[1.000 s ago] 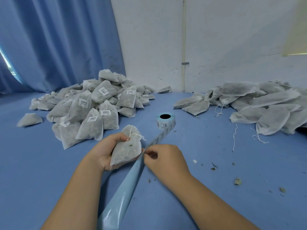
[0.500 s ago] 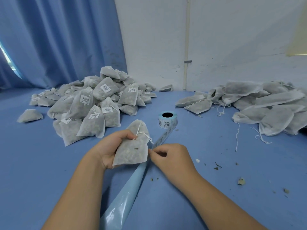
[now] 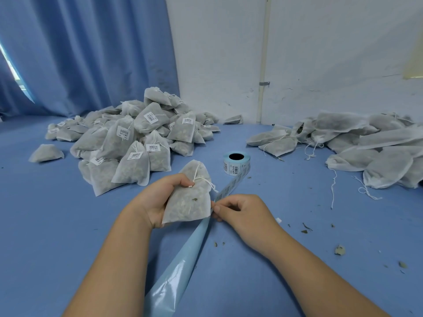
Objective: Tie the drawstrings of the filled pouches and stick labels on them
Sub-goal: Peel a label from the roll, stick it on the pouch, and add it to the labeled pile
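Note:
My left hand grips a filled white mesh pouch by its side; the drawstring at its neck is tied. My right hand pinches the strip of labels just right of the pouch. That strip runs back to the label roll standing on the blue table. Bare blue backing paper trails from my right hand toward me. A heap of tied, labelled pouches lies at the left. A heap of pouches with loose strings lies at the right.
A blue curtain hangs behind the left heap, and a white wall stands behind the table. One stray pouch lies at the far left. Dry leaf crumbs are scattered on the table at the right.
The pouch in my left hand has risen slightly and tilted more upright. My right hand has stayed pinching the label strip beside it.

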